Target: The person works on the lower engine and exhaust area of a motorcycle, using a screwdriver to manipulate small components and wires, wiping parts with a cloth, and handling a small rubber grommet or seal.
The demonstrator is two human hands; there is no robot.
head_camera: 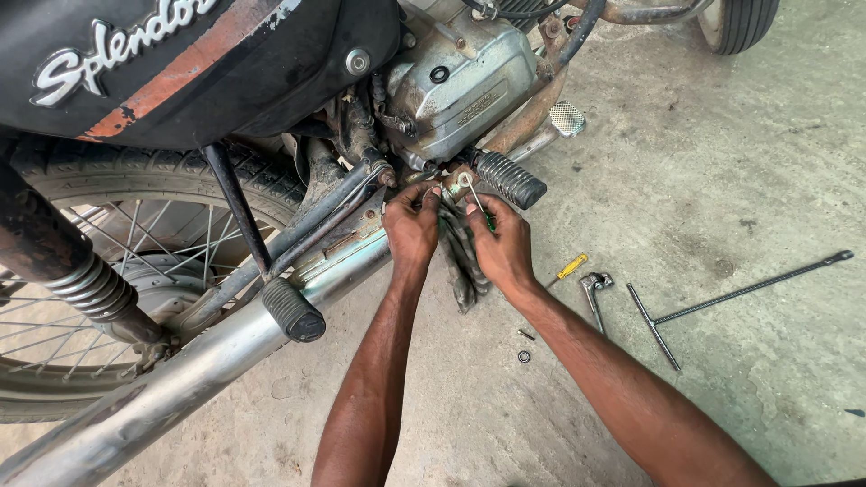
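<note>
Floor: bare grey concrete (pixel 722 162), stained and gritty, under a parked motorcycle.
Exhaust pipe: a long dull chrome tube (pixel 180 379), scuffed, running from the lower left up toward the hands.
Rear footpeg: black ribbed rubber (pixel 293 311), jutting out above the exhaust pipe.
Left hand: (pixel 410 230) fingers pinched together on the small metal parts at the footrest bracket, just under the engine.
Right hand: (pixel 501 243) closed on a thin metal pin (pixel 474 191), a dark greasy rag (pixel 465 271) hanging between both hands.
Front footpeg: black knurled rubber cylinder (pixel 510 179), just beyond the fingertips, mount rusty.
Engine cover: cast grey metal (pixel 465 86), grimy and dented.
Loose tools: a yellow-handled screwdriver (pixel 568 268), a small bent socket wrench (pixel 594 293) and a long T-handle wrench (pixel 722 302) lie on the floor to the right.
Small parts: a washer (pixel 524 356) and a short bolt (pixel 526 335) near the right forearm.
Rear wheel: spoked (pixel 90 298), tyre worn, spring shock (pixel 86 284) rusted.
</note>
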